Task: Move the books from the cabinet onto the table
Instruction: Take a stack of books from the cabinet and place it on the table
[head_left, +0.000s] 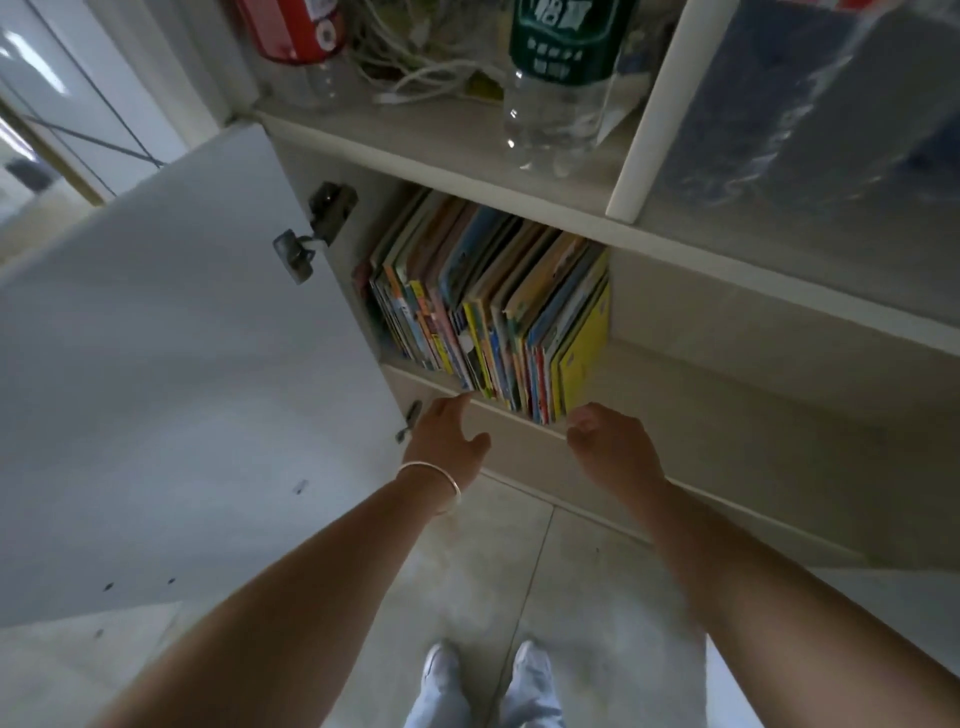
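Observation:
A row of several thin, colourful books (488, 306) stands upright on the lower shelf of a white cabinet (727, 395), packed toward its left side. A yellow book (584, 358) is the rightmost one. My left hand (447, 436), with a silver bracelet on the wrist, reaches toward the bottom left of the row with fingers extended and holds nothing. My right hand (608, 447) hovers just below the yellow book, fingers loosely bent and empty. Neither hand touches a book.
The cabinet door (171, 374) stands swung open at the left, close to my left arm. On the shelf above stand a clear water bottle (556, 88), a red-labelled bottle (296, 31) and tangled white cables (415, 62). Pale floor tiles (467, 571) lie below.

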